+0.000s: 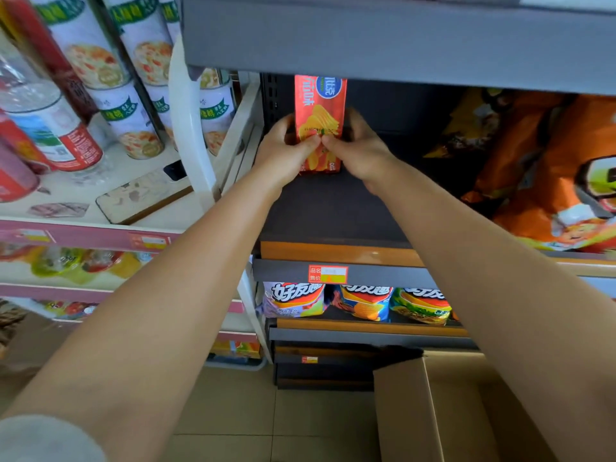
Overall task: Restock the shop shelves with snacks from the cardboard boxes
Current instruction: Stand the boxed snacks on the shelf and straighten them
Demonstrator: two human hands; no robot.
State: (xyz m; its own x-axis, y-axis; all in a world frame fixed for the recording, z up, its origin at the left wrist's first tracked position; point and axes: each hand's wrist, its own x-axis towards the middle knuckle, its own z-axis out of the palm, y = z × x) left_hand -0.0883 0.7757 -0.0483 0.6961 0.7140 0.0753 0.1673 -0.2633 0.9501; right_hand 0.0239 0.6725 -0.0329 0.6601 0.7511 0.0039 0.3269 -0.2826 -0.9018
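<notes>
A red box of potato chips point(320, 108) stands upright at the back left of a dark shelf point(330, 215), its top hidden by the shelf above. My left hand point(283, 150) grips its left side and my right hand point(361, 150) grips its right side, with both thumbs meeting on the front face. An open cardboard box point(416, 411) stands on the floor at the lower right, its inside mostly hidden behind my right arm.
Large orange snack bags point(546, 168) fill the right part of the same shelf. Chip bags point(363, 303) line the shelf below. A white rack point(190, 128) to the left holds cans point(130, 118) and bottles. A grey shelf point(400, 38) overhangs above.
</notes>
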